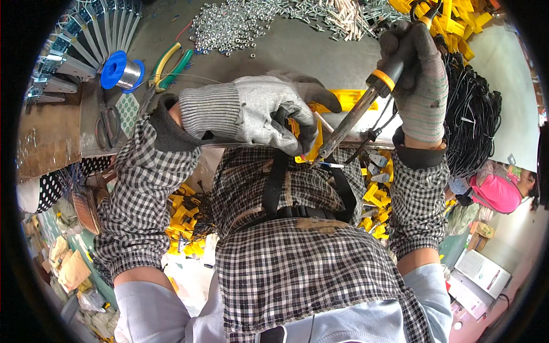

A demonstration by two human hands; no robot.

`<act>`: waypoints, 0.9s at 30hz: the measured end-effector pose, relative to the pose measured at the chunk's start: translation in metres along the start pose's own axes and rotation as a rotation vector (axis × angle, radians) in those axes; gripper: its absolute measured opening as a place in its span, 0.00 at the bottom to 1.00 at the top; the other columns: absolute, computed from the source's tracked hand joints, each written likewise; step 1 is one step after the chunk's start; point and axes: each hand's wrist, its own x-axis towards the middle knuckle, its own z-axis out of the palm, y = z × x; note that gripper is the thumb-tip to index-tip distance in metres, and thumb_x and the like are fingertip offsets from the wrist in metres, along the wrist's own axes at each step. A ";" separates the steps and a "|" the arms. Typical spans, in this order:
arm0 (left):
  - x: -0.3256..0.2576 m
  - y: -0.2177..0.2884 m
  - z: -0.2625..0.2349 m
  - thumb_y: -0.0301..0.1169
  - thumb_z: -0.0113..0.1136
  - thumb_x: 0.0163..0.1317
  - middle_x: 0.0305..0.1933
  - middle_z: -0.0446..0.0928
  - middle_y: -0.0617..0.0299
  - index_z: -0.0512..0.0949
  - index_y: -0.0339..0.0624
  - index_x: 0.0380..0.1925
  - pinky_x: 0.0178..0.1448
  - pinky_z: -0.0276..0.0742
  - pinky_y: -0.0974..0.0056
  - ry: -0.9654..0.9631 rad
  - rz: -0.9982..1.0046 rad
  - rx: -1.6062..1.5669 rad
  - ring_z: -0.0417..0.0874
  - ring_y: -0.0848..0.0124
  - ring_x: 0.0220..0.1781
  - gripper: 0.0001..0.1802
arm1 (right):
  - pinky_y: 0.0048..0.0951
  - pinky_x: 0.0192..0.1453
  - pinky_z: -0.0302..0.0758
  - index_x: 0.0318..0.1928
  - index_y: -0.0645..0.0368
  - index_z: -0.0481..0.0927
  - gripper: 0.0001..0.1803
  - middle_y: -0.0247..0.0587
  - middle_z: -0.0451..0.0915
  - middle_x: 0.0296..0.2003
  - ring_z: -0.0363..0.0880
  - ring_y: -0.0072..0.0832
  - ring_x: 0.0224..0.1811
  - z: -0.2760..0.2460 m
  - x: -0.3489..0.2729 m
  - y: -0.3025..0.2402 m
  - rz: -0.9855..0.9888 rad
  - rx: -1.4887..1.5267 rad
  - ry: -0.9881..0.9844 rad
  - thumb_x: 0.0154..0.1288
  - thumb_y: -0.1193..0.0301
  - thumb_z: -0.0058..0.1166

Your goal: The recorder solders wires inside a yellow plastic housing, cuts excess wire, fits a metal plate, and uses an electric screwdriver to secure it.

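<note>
In a grey knit glove, my left hand (269, 111) is closed on a yellow plastic part (313, 140) at the table's near edge. My right hand (420, 80), gloved too, grips a soldering iron (366, 100) by its black and orange handle. The iron slants down to the left, its tip close to the yellow part and a thin white wire (331, 164); whether they touch I cannot tell. A black cable (372, 135) runs beside the iron. Another yellow piece (357, 98) shows behind the iron's shaft. My left fingers hide some of the held part.
Left of my hands are a blue solder spool (121, 71), pliers (171, 66) and scissors (107, 123). Nuts (229, 26) and screws (380, 14) are heaped at the far side. Black cables (472, 114) lie bundled at the right. Yellow parts (186, 220) are piled below the table edge.
</note>
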 end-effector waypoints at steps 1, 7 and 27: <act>-0.001 -0.003 0.002 0.34 0.74 0.52 0.37 0.82 0.53 0.82 0.38 0.41 0.43 0.77 0.59 0.033 0.035 0.032 0.83 0.61 0.40 0.18 | 0.19 0.29 0.75 0.48 0.58 0.77 0.19 0.37 0.78 0.36 0.74 0.18 0.29 -0.004 -0.003 -0.002 0.043 -0.044 -0.056 0.72 0.55 0.52; -0.001 -0.004 0.005 0.39 0.71 0.54 0.41 0.82 0.53 0.83 0.41 0.44 0.49 0.76 0.57 0.077 0.065 0.086 0.82 0.60 0.45 0.20 | 0.17 0.29 0.72 0.48 0.58 0.77 0.19 0.37 0.78 0.37 0.73 0.16 0.28 -0.008 -0.005 -0.002 0.077 -0.028 -0.117 0.72 0.55 0.51; -0.005 -0.010 0.007 0.35 0.76 0.51 0.38 0.83 0.59 0.84 0.42 0.40 0.44 0.79 0.63 0.040 0.027 0.103 0.83 0.68 0.40 0.17 | 0.12 0.26 0.67 0.46 0.58 0.78 0.18 0.36 0.80 0.36 0.64 0.10 0.21 0.010 -0.012 0.001 0.023 -0.121 -0.039 0.72 0.55 0.52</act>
